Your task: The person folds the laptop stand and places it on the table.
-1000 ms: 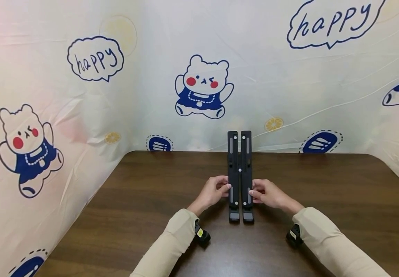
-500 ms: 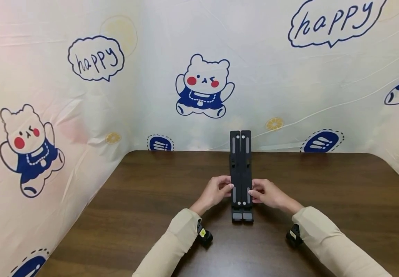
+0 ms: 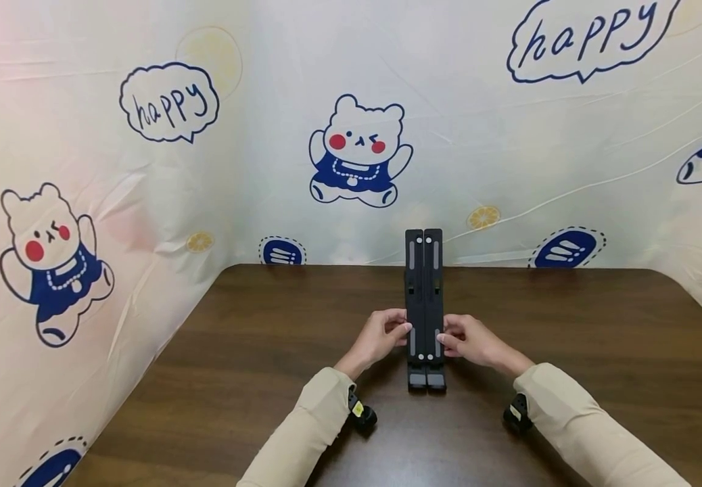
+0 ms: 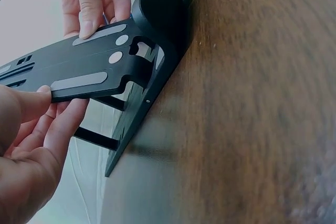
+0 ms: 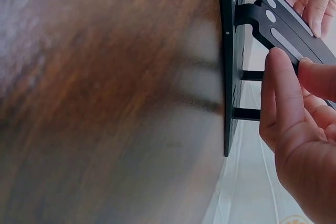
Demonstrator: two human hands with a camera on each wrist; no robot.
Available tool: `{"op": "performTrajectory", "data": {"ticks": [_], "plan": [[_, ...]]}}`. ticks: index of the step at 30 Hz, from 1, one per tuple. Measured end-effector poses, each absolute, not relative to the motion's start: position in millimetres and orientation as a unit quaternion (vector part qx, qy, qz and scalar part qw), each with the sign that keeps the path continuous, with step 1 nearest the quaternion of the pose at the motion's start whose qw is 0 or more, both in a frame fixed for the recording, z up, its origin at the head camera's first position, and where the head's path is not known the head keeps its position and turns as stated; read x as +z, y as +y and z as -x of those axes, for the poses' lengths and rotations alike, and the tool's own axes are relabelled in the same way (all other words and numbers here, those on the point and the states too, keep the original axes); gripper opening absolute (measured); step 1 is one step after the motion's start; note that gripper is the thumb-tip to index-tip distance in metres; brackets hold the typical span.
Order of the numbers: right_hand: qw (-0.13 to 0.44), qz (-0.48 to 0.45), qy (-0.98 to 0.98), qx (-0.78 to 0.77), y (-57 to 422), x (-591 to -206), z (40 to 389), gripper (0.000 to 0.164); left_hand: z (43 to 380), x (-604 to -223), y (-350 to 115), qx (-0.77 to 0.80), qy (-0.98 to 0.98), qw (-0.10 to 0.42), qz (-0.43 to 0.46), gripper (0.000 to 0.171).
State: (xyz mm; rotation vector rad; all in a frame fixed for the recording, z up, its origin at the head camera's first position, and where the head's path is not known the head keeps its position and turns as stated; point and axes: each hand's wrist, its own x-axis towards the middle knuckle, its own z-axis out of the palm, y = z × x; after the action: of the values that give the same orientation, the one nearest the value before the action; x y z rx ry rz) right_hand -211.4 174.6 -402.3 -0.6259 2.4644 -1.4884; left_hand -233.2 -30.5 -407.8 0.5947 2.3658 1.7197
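A black folding laptop stand (image 3: 425, 311) stands on the table, its two long arms drawn side by side. Grey pads and white round dots mark its upper faces, and curved lips sit at the near end. My left hand (image 3: 383, 337) pinches the left arm's edge, thumb on top and fingers beneath. From the other side my right hand (image 3: 471, 340) pinches the right arm's edge in the same way. In the left wrist view the stand's raised upper plate (image 4: 68, 69) slants above a lower bar, with struts between them. Some fingertips are hidden beneath the stand.
The brown wooden table (image 3: 253, 352) extends around the stand on all sides. Behind it hangs a pale curtain (image 3: 272, 155) printed with bears and the word happy. Dark cameras (image 3: 363, 418) are strapped to both wrists.
One second ago a gap parted the stand's two arms. My left hand has moved slightly right, bringing them together. Over the last half second hardly anything differs.
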Motion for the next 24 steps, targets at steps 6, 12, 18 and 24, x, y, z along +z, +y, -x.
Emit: {"op": "performTrajectory", "data": {"ticks": [6, 12, 18, 24], "plan": [[0.098, 0.208, 0.832, -0.504, 174, -402, 210, 0.01, 221, -391, -32, 0.579, 0.785, 0.083, -0.204, 0.022], [0.095, 0.21, 0.834, -0.502, 173, -402, 209, 0.01, 215, -382, -32, 0.579, 0.785, 0.089, -0.202, 0.022], [0.094, 0.206, 0.835, -0.502, 174, -401, 209, 0.013, 214, -382, -31, 0.588, 0.78, 0.094, -0.192, 0.024], [0.095, 0.204, 0.834, -0.504, 174, -402, 210, 0.013, 214, -381, -30, 0.588, 0.782, 0.096, -0.184, 0.024]]}}
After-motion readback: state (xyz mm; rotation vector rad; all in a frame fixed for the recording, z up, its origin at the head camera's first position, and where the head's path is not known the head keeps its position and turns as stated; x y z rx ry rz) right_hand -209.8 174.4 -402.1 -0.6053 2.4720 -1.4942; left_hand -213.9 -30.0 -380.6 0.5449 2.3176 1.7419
